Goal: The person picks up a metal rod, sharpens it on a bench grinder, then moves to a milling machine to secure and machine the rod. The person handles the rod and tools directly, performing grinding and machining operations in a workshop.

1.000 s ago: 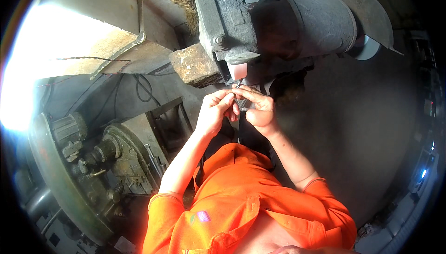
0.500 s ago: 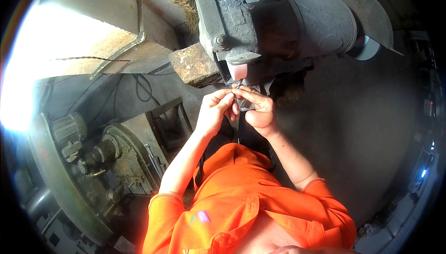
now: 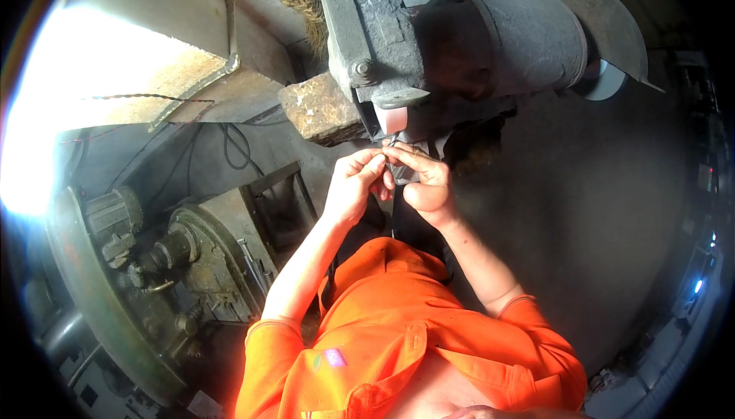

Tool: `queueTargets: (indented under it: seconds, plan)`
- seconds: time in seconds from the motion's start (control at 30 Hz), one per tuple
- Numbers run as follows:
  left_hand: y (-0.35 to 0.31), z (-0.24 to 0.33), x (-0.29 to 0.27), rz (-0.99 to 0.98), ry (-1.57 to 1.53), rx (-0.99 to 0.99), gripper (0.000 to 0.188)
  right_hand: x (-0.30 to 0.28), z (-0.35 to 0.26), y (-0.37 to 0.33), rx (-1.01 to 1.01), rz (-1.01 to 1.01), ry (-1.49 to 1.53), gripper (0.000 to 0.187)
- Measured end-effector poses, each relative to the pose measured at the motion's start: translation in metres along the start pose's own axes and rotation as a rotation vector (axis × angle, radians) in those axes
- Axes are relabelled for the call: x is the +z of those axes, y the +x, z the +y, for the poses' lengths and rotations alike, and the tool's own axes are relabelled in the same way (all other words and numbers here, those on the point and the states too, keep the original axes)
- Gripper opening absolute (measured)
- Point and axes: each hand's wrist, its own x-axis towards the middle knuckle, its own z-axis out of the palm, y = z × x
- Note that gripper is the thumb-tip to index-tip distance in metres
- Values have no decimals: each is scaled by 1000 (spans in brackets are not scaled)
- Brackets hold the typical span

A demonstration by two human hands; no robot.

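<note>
Both hands (image 3: 354,188) hold a metal piece (image 3: 393,140); pinkish wheel (image 3: 393,119) near.

A straw-coloured broom with bound bristles (image 3: 303,7) shows beside a large, pale, box-shaped structure (image 3: 164,1), with a thin, dark, twisted wire (image 3: 172,98) across its lower part. Below, loops of black cable (image 3: 228,151) hang near a grimy, grey-green metal machine (image 3: 218,266); far right, a small blue-white light (image 3: 698,286) glows.

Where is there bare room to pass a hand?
Dark grey floor, bordered by the right forearm and grey metal cylinder, looks open. Crowded: left hand and right hand meet below the pale pink curved piece; greenish metal machinery fills the lower left.
</note>
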Motion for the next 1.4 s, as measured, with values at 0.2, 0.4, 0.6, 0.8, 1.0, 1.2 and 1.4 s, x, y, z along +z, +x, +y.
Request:
queueTargets:
  seconds: [0.2, 0.4, 0.6, 0.8, 1.0, 1.2, 1.4]
  plan:
    - [-2, 2, 2, 5, 109, 108, 21, 0, -6, 1, -62, -22, -17, 60]
    - [-2, 1, 1, 0, 104, 99, 22, 1, -5, 0, -65, -16, 10, 59]
    - [-2, 1, 1, 15, 50, 40, 21, 1, -2, 0, -74, -10, -14, 59]
    - [-1, 1, 0, -5, -4, 5, 21, 1, 5, -1, -84, 8, -39, 57]
    - [1, -1, 0, -2, -37, -17, 20, 2, 0, -1, -1, 16, 12, 57]
    - [2, -3, -1, -22, -57, -21, 20, 2, 7, -2, 34, 21, 32, 58]
    - [-8, -13, 4, -54, -30, 37, 21, -1, -4, -18, 91, 10, 13, 59]
